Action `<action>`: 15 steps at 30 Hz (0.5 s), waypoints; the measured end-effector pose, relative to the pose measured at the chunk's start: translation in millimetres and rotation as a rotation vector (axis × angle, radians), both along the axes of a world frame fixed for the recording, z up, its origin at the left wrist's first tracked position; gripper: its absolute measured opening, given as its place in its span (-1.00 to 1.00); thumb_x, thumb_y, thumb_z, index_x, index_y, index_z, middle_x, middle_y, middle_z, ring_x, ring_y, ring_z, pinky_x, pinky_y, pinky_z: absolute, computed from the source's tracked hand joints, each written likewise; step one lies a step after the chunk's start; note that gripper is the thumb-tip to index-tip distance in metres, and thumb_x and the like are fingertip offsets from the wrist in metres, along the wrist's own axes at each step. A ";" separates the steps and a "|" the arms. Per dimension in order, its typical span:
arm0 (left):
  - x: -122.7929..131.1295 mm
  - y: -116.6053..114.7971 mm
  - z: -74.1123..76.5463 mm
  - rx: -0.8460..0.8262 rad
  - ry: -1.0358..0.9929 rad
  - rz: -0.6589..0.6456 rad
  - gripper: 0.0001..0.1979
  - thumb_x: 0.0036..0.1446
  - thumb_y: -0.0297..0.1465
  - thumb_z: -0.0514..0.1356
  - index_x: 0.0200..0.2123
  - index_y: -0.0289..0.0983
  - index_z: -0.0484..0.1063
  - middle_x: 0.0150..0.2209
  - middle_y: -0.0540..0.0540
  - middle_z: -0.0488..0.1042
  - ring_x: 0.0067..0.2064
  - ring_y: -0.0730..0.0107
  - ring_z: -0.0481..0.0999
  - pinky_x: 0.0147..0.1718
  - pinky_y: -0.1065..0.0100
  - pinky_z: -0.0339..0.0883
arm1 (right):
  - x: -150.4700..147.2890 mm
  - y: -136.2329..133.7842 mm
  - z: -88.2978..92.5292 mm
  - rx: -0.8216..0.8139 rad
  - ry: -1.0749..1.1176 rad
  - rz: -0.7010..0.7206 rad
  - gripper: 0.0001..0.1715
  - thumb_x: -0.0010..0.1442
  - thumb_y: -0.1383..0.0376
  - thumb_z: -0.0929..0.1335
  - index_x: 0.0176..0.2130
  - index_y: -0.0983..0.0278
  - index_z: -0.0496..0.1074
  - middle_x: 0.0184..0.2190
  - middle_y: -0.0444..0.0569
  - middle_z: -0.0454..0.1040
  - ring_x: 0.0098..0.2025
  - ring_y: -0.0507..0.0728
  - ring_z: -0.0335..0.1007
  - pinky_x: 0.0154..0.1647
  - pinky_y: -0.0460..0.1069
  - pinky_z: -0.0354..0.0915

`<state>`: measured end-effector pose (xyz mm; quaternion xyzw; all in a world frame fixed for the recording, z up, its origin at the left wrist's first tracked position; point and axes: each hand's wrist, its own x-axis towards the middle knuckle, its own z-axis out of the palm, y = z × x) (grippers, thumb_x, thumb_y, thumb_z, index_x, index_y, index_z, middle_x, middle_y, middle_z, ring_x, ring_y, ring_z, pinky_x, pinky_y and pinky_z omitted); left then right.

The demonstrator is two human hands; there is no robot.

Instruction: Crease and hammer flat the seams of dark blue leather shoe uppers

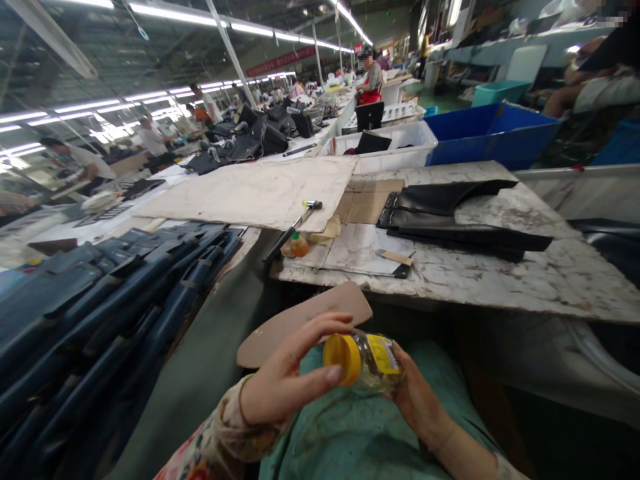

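Observation:
A clear jar with a yellow label and a yellow lid is tilted sideways above my lap. My right hand is wrapped round its bottom end. At the lid, my left hand has its thumb on the near side and its fingers over the top. The jar looks see-through; its contents are hard to make out. Just behind my left hand is a flat beige board with a rounded end. A green apron covers my lap.
A worktable ahead carries black leather pieces, a hammer, a small orange bottle with a green cap and a wooden-handled tool. Dark blue pieces are piled at left. A blue bin stands behind; people work farther off.

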<state>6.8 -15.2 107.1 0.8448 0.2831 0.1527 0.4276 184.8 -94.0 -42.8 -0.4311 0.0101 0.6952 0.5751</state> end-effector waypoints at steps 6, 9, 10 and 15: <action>12.2 -15.8 -14.2 0.208 0.504 0.256 -0.37 0.10 -0.01 0.03 0.12 -0.31 0.18 0.02 -0.27 0.38 0.02 0.01 0.38 0.02 -0.02 0.23 | 0.2 -3.2 -10.6 0.019 -0.032 -0.040 -0.39 -0.11 -0.02 0.44 -0.11 0.19 0.38 -0.39 -0.16 0.49 -0.45 0.04 0.31 -0.57 -0.13 0.17; 14.1 -22.4 -12.0 0.159 0.499 0.213 -0.39 0.06 -0.14 0.12 0.14 -0.31 0.16 -0.06 -0.23 0.43 -0.07 0.08 0.45 -0.04 0.08 0.31 | 1.8 -5.8 -15.2 -0.010 -0.047 -0.005 -0.37 -0.08 -0.04 0.42 -0.06 0.16 0.36 -0.34 -0.16 0.51 -0.41 0.07 0.36 -0.52 -0.12 0.24; 13.1 -22.4 -10.0 0.156 0.452 0.157 -0.38 0.02 -0.23 0.17 0.15 -0.27 0.14 -0.03 -0.21 0.41 -0.05 0.12 0.44 -0.02 0.13 0.30 | 2.7 -6.9 -17.7 -0.025 -0.071 0.011 -0.36 -0.10 -0.06 0.41 -0.06 0.16 0.36 -0.33 -0.14 0.52 -0.38 0.09 0.39 -0.49 -0.09 0.27; -1.2 -14.3 -2.2 0.191 0.227 -0.187 -0.32 -0.13 -0.56 0.20 0.12 -0.14 0.22 0.22 -0.13 0.09 0.20 0.20 0.17 0.15 0.31 0.07 | 11.1 -8.9 -44.8 0.009 -0.313 0.080 -0.27 -0.18 -0.14 0.38 -0.06 0.14 0.38 -0.25 -0.02 0.52 -0.20 0.32 0.43 -0.35 0.11 0.38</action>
